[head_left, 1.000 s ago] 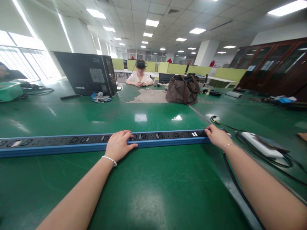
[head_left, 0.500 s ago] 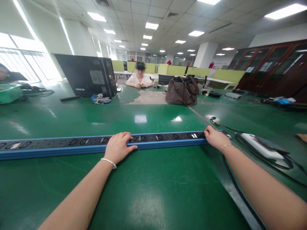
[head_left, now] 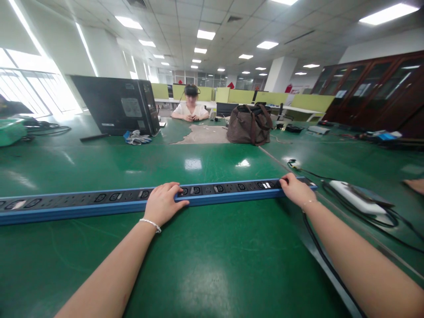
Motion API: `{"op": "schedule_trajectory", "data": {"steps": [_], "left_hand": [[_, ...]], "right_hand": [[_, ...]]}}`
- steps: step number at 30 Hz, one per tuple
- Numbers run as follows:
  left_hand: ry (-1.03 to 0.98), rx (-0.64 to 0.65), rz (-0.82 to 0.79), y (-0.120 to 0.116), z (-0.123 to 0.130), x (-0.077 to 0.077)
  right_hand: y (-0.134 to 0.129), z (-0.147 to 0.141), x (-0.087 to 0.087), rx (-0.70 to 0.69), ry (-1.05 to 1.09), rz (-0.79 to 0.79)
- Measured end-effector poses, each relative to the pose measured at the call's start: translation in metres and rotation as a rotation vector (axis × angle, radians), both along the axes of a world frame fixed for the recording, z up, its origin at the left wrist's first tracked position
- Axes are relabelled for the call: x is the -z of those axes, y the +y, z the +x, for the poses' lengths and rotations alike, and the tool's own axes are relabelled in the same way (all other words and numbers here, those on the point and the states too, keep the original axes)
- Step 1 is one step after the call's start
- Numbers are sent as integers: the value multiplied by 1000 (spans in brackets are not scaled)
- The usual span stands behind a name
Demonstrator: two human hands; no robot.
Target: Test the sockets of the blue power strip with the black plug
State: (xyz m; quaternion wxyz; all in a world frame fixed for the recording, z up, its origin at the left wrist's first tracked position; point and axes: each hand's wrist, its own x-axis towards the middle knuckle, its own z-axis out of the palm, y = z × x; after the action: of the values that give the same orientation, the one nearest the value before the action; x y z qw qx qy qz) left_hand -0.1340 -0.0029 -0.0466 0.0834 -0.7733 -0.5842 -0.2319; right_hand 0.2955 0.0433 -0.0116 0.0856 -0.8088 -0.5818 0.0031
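A long blue power strip [head_left: 228,189] with a row of black sockets lies across the green table [head_left: 205,251], running out of view at the left. My left hand [head_left: 164,202] grips it near the middle, fingers over the top and thumb along the near side. Close to the strip's right end, my right hand [head_left: 296,191] is closed around it, fingertips on the socket face. Some of the right fingers are hidden. A black cable [head_left: 319,245] passes beneath my right wrist and runs down toward the lower right.
Beyond stand a black computer case [head_left: 112,106], work gloves [head_left: 137,138] and a brown bag [head_left: 248,126]. A white device with cables [head_left: 356,196] lies at right. A person [head_left: 190,108] sits across the table; another person's hand [head_left: 414,184] shows at the right edge.
The view has shifted slightly, so the background sits a little further left. Both hands keep their places on the power strip.
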Motion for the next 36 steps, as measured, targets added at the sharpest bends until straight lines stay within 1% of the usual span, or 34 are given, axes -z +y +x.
{"op": "schedule_trajectory", "data": {"steps": [3, 5, 6, 9, 12, 20, 28, 36], "left_hand": [[-9, 11, -6, 0, 0, 0], [-11, 17, -5, 0, 0, 0], [-12, 18, -5, 0, 0, 0], [-13, 14, -7, 1, 0, 0], [-3, 10, -1, 1, 0, 0], [-5, 5, -5, 0, 1, -2], [0, 3, 4, 1, 0, 0], [0, 1, -10, 1, 1, -1]], "right_hand": [[-1, -3, 5, 114, -45, 88], [-2, -4, 6, 144, -106, 119], [-3, -4, 6, 128, -122, 105], [-4, -4, 2, 67, -118, -4], [-5, -6, -4, 80, -144, -59], [-4, -5, -10, 32, -199, -107], [-2, -3, -15, -24, -264, -158], [-2, -3, -14, -1, -279, -162]]}}
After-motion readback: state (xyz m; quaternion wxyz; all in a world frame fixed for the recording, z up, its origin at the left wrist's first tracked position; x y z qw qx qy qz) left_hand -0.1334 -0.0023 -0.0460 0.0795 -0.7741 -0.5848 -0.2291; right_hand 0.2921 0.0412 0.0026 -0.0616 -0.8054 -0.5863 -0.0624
